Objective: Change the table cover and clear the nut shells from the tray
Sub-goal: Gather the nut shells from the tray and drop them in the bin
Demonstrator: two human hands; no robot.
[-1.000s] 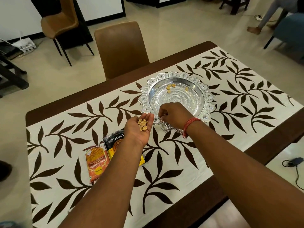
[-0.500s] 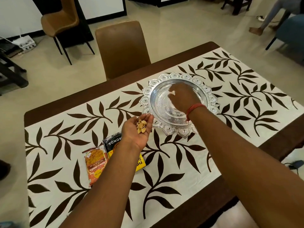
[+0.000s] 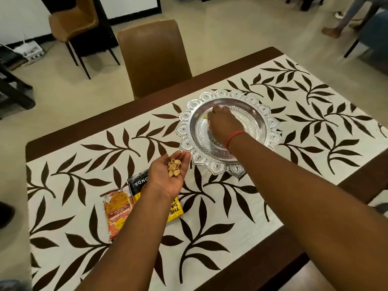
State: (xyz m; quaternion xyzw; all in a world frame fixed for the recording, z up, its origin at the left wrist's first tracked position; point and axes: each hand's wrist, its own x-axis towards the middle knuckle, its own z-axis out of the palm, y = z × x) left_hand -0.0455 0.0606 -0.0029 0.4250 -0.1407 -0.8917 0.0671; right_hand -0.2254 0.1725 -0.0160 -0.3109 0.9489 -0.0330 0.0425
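A round silver tray [image 3: 270, 122] with a scalloped rim sits on the white table cover [image 3: 315, 114], which is printed with brown leaves. My right hand [image 3: 222, 122] reaches into the far half of the tray. Its fingers curl down onto nut shells there, and one yellowish shell [image 3: 205, 117] peeks out beside the thumb. My left hand [image 3: 168, 179] is held palm up just left of the tray's near rim. Several tan nut shells [image 3: 173, 167] lie loose in its cupped palm.
An orange snack packet [image 3: 117, 211] and a black-and-yellow almond packet [image 3: 137, 181] lie on the cover under my left forearm. A brown chair [image 3: 155, 57] is tucked at the table's far side, another chair [image 3: 73, 22] stands behind it. A person's legs [image 3: 346, 19] show at top right.
My right hand went from beside my left palm into the tray, then further to its far side. My left hand stayed palm up with the shells.
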